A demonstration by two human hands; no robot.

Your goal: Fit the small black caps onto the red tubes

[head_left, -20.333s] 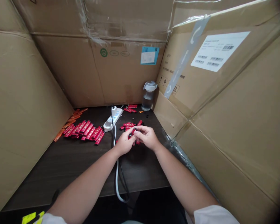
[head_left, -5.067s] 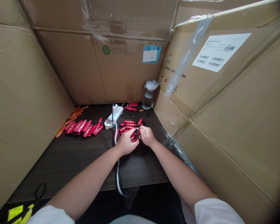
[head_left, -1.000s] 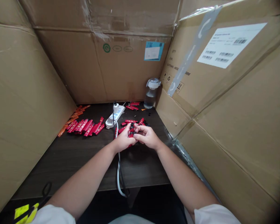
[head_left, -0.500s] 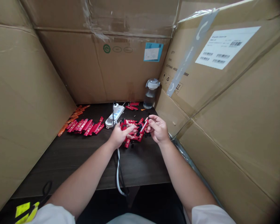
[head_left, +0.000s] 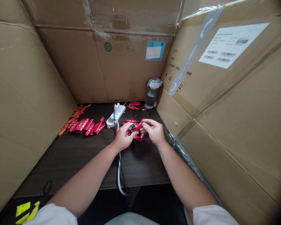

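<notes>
Dark brown wood-look table (head_left: 84, 162), enclosed at back and both sides by tall brown cardboard walls (head_left: 67, 62). On the right wall, a white printed label (head_left: 233, 43) and a grey tape strip (head_left: 193, 53) are seen; at the back, a blue-and-white sticker (head_left: 155, 50). A clear water bottle with a pale grey lid (head_left: 151, 93) is stood upright in the far right corner. A white power strip (head_left: 115, 116) is laid slantwise at centre, with a white plug (head_left: 117, 107) seated in it. The working area is crossed by a white cable (head_left: 119, 172) and a thin black cable (head_left: 114, 122), both partly covered by the left hand (head_left: 126, 134), in which black-ended small pieces (head_left: 131, 127) are gripped. A red flat bar (head_left: 138, 126) is pinched between thumb and fingers of the right hand (head_left: 152, 128), held above a loose heap of red bars (head_left: 141, 137), partly hidden by the hands. Left of the power strip, a row of red bars (head_left: 85, 126) is set out, bordered by thin orange strips (head_left: 75, 118). Another small red cluster (head_left: 133, 107) is noted near the back wall.
</notes>
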